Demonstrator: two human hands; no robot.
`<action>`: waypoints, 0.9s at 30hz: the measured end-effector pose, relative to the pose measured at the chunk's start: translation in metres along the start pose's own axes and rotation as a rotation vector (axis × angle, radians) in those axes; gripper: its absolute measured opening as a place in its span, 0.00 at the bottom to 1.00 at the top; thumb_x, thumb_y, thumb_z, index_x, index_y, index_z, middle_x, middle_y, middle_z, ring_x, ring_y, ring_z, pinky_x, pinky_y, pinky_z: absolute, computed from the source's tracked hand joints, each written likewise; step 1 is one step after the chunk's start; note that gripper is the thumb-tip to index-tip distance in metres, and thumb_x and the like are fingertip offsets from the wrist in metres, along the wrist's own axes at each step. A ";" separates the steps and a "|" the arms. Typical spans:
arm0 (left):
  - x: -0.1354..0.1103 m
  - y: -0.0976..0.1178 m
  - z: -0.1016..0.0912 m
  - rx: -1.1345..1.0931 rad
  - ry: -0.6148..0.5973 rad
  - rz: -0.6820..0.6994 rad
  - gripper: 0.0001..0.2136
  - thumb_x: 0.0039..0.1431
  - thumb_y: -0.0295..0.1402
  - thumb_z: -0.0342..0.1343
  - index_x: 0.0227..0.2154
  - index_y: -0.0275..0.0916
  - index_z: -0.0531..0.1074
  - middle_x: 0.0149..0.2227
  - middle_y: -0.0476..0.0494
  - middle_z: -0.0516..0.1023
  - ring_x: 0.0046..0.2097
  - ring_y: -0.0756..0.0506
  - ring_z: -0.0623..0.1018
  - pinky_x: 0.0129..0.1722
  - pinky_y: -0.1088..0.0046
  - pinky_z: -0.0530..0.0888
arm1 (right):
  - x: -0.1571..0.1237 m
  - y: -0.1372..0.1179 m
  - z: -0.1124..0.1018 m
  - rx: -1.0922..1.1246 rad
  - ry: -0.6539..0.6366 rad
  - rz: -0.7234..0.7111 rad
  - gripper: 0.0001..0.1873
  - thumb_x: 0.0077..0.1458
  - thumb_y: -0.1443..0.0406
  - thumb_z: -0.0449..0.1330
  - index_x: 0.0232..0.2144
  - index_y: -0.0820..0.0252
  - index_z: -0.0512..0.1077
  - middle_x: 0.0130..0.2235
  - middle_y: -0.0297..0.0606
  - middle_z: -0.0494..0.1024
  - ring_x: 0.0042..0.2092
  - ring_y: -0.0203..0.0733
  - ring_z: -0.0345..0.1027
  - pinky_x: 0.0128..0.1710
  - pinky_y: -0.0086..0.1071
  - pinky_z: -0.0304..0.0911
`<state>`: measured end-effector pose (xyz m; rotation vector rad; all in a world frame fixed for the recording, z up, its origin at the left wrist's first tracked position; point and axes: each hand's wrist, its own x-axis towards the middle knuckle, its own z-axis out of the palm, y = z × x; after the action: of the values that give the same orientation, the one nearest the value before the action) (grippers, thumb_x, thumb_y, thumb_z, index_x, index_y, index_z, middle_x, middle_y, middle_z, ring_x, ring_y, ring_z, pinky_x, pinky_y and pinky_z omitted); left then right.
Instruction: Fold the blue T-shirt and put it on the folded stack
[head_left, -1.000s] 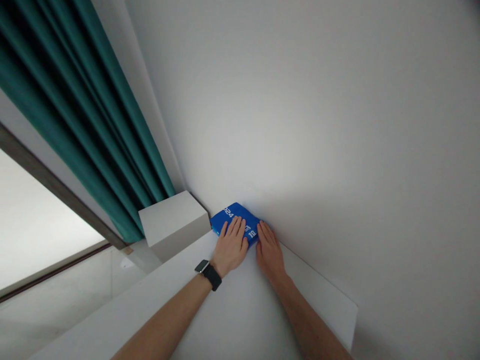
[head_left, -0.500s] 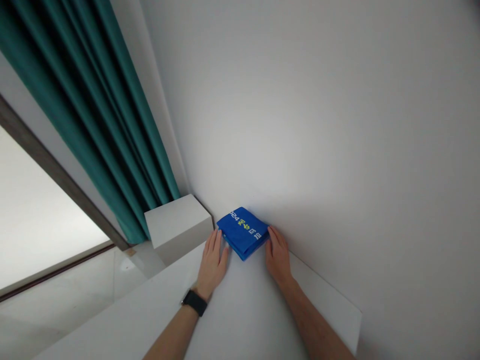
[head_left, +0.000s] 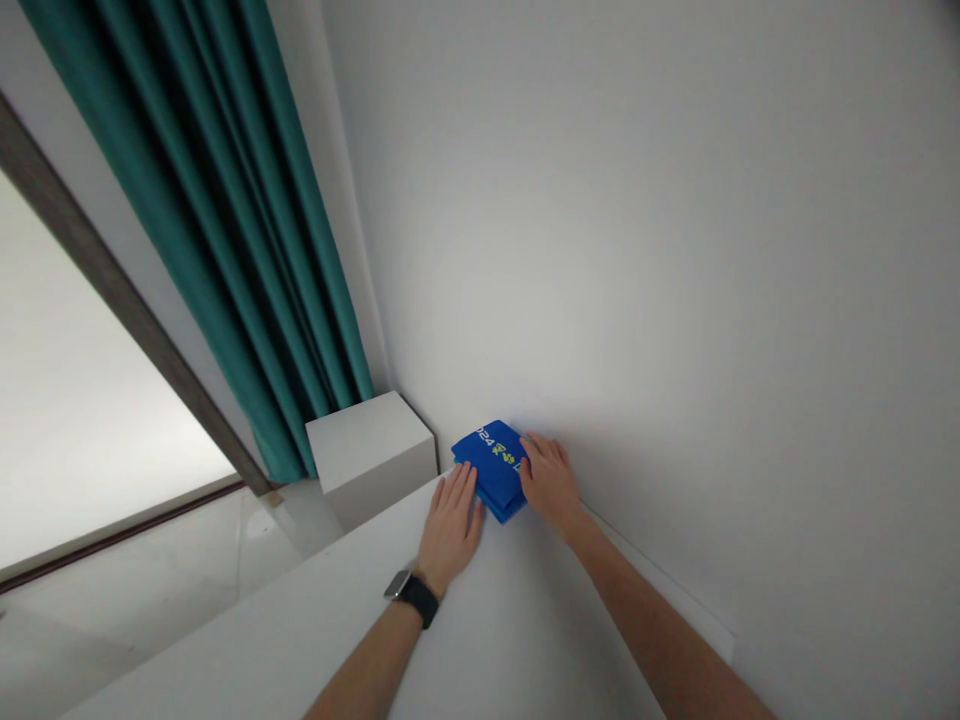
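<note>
A folded blue cloth [head_left: 491, 462] with white and yellow print lies on a white surface [head_left: 480, 640] in the corner against the wall. My left hand [head_left: 450, 528], with a dark watch on its wrist, rests flat on the surface, its fingers stretched out and touching the cloth's left edge. My right hand [head_left: 550, 480] lies flat on the cloth's right part, fingers together and extended.
A white box-shaped block [head_left: 371, 452] stands just left of the cloth. Teal curtains [head_left: 225, 220] hang behind it, beside a bright window with a dark frame [head_left: 135, 310]. A plain white wall [head_left: 675, 250] rises at the right.
My right hand has slid from beside the cloth onto its right part. My left hand has moved in against the cloth's left edge. The view has shifted a little to the left.
</note>
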<state>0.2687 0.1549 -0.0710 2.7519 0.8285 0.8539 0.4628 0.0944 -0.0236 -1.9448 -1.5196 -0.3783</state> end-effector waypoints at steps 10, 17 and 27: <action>-0.015 0.025 -0.017 0.053 -0.134 0.196 0.24 0.69 0.36 0.42 0.67 0.44 0.52 0.69 0.42 0.53 0.69 0.42 0.53 0.66 0.54 0.57 | 0.047 -0.013 0.048 -0.018 -0.419 -0.153 0.24 0.63 0.69 0.46 0.59 0.57 0.66 0.62 0.42 0.67 0.63 0.45 0.57 0.63 0.48 0.51; -0.017 0.024 -0.016 0.056 -0.139 0.202 0.24 0.68 0.35 0.45 0.66 0.45 0.54 0.68 0.42 0.55 0.69 0.42 0.53 0.66 0.53 0.56 | 0.047 -0.012 0.056 -0.053 -0.530 -0.105 0.26 0.65 0.59 0.46 0.63 0.56 0.61 0.66 0.43 0.60 0.67 0.49 0.49 0.64 0.54 0.44; -0.019 0.021 -0.010 0.089 -0.143 0.206 0.28 0.64 0.30 0.46 0.66 0.45 0.51 0.68 0.44 0.54 0.69 0.43 0.53 0.67 0.54 0.53 | 0.049 -0.001 0.049 -0.083 -0.586 -0.065 0.32 0.65 0.53 0.43 0.66 0.61 0.55 0.68 0.45 0.53 0.69 0.47 0.42 0.66 0.48 0.38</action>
<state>0.2603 0.1266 -0.0655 2.9733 0.5790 0.6549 0.4681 0.1628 -0.0321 -2.1923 -1.9521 0.1246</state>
